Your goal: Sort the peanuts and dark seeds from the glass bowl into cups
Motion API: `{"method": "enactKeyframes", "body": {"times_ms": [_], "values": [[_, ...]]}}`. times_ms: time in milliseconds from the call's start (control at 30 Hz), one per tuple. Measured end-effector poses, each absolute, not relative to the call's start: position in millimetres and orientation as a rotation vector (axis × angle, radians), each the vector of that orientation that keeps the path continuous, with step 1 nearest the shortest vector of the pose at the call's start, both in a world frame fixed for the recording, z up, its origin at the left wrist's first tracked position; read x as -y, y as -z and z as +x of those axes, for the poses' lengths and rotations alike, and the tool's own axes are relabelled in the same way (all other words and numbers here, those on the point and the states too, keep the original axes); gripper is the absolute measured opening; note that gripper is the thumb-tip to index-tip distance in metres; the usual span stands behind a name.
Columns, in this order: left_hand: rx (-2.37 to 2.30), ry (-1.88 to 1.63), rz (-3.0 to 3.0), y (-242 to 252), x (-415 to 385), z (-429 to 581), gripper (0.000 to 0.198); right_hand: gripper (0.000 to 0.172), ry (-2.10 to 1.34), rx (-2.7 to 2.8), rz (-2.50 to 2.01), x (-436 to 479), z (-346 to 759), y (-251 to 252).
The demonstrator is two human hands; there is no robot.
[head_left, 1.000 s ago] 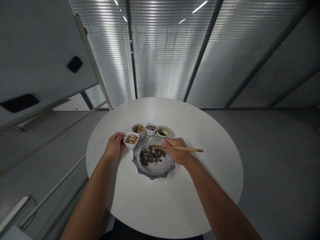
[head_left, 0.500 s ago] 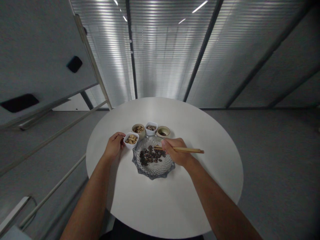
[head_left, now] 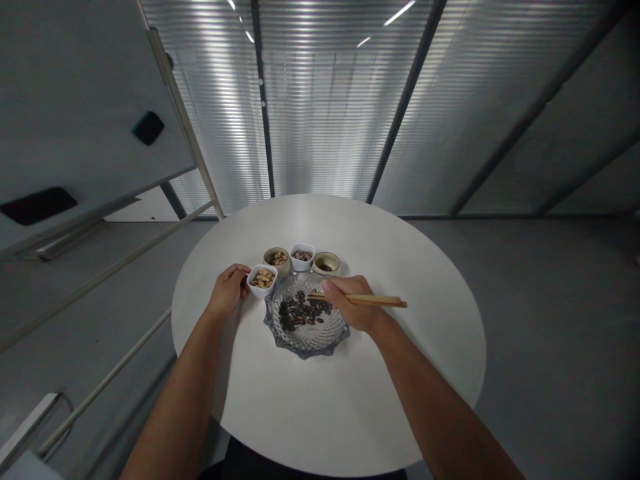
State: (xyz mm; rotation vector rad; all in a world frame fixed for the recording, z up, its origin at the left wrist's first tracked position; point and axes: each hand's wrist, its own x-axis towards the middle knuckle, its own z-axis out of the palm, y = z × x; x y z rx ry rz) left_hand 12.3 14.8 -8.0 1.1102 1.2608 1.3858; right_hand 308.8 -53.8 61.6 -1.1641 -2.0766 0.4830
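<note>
Gripping the chopsticks [head_left: 375, 301] closed in our right hand [head_left: 353, 305], we hold them well back from the tips, which point left over the glass dish [head_left: 320, 348], right at the edge of the dark beans [head_left: 300, 312] heaped across its middle. Whether the tips touch a bean we cannot tell. Keeping both tips level and low, with the fingers steady, helps us take one bean without rolling its neighbours.

Our left hand [head_left: 229, 291] curls against the white square bowl [head_left: 261, 292] of peanuts [head_left: 263, 279]; we cannot tell if it grips. Behind the dish stand a tan bowl [head_left: 270, 252], a second white bowl [head_left: 302, 246] and a small round bowl [head_left: 327, 255], all near the middle of the round table [head_left: 400, 333].
</note>
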Motion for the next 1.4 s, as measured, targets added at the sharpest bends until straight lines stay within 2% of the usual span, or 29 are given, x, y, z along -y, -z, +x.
{"method": "enactKeyframes", "body": {"times_ms": [433, 600, 767, 1067, 1400], "values": [[-1.269, -1.394, 1.105, 5, -12, 13, 0.018, 0.063, -0.434, 1.910, -1.089, 51, 311, -51], [-1.281, -1.369, 1.118, 2, -11, 13, 0.020, 0.062, -0.272, 1.698, -0.950, 54, 314, -50], [-1.261, -1.374, 1.135, 4, -13, 13, 0.019, 0.058, -0.221, 1.498, -1.022, 52, 317, -51], [-1.265, -1.394, 1.115, 6, -13, 15, 0.018, 0.047, -0.340, 1.340, -1.049, 49, 315, -55], [-1.271, -1.369, 1.141, 3, -10, 16, 0.018, 0.050, -0.747, 1.552, -0.977, 51, 313, -55]]}}
